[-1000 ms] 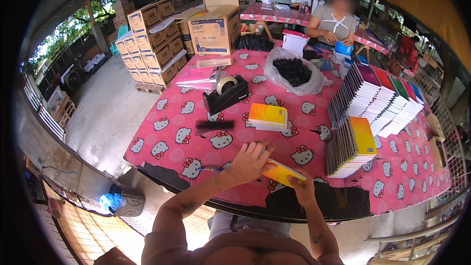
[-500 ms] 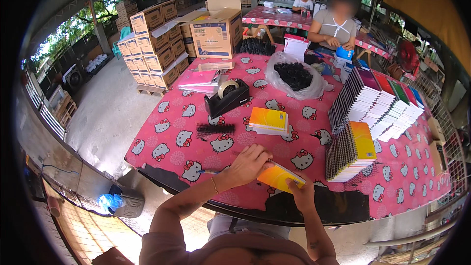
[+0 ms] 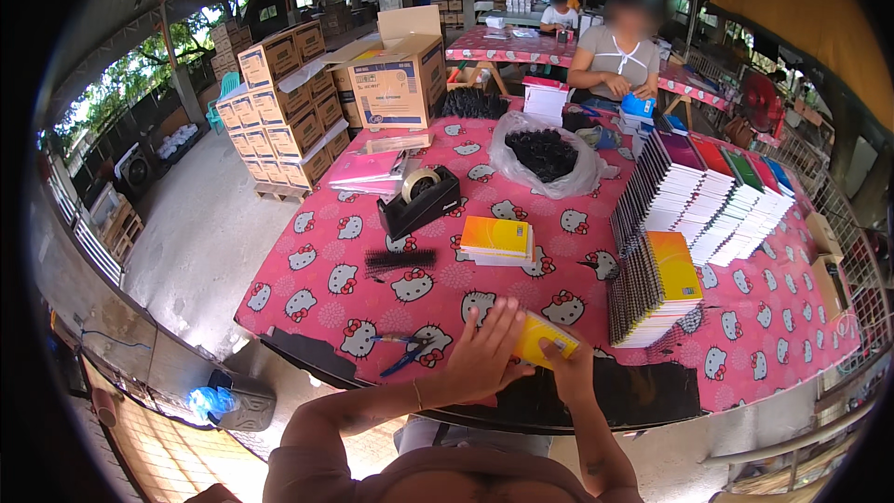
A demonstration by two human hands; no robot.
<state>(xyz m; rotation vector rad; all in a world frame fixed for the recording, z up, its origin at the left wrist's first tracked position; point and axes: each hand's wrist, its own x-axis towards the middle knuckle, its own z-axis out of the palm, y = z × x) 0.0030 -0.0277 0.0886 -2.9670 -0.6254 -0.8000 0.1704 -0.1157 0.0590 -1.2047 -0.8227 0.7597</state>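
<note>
A yellow notebook point(image 3: 538, 339) is held low over the near edge of the table. My right hand point(image 3: 571, 371) grips its right end, thumb on the cover. My left hand point(image 3: 484, 349) lies against its left edge with fingers stretched out; the thumb is near its lower side. Blue-handled pliers point(image 3: 402, 362) rest on the table left of that hand. Farther in lie black binding coils point(image 3: 399, 261) and a small pile of yellow-orange notebooks point(image 3: 496, 237). To the right stands a stack of black-coiled yellow notebooks point(image 3: 654, 291).
Pink patterned cloth covers the table point(image 3: 307, 265). A tape dispenser point(image 3: 419, 206), pink packets point(image 3: 371, 170), and a plastic bag point(image 3: 506, 160) of black coils stand farther back. Colourful notebook stacks point(image 3: 689, 188) fill the right. Across the table a person point(image 3: 615, 61) handles a blue notebook.
My left hand has gone from bent fingers at the notebook's edge to stretched fingers, slightly lower. The notebook has tilted in my right hand. The pliers show more fully.
</note>
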